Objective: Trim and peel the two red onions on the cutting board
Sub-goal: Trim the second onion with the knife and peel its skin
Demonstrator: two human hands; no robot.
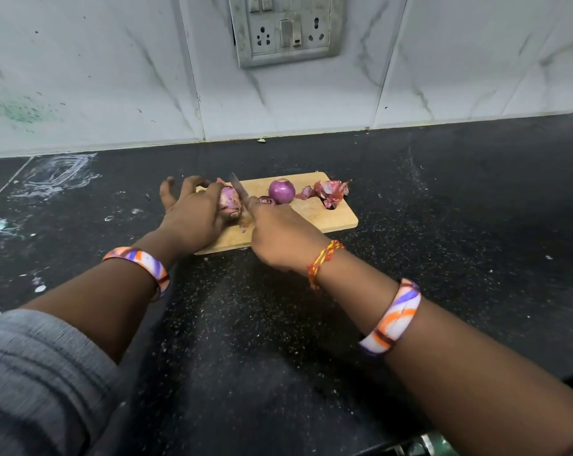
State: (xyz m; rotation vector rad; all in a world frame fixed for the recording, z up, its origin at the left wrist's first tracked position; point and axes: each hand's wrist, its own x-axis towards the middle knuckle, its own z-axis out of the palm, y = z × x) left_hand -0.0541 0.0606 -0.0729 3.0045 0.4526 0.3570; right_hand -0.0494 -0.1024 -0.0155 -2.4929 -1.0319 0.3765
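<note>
A wooden cutting board (324,217) lies on the black counter. My left hand (193,215) grips an unpeeled red onion (230,201) at the board's left end. My right hand (278,233) holds a knife (239,189) whose blade rests against the right side of that onion. A peeled, glossy purple onion (281,191) stands at the board's middle, with a small cut-off onion end (267,201) beside it. Dry red onion skins (328,191) are piled at the board's right end, over its handle hole.
The black speckled counter (443,209) runs to a white marble-look tiled wall (114,77) with a switch and socket plate (286,28). Small scraps and white smears dot the counter at the left. A green object (430,445) shows at the bottom edge.
</note>
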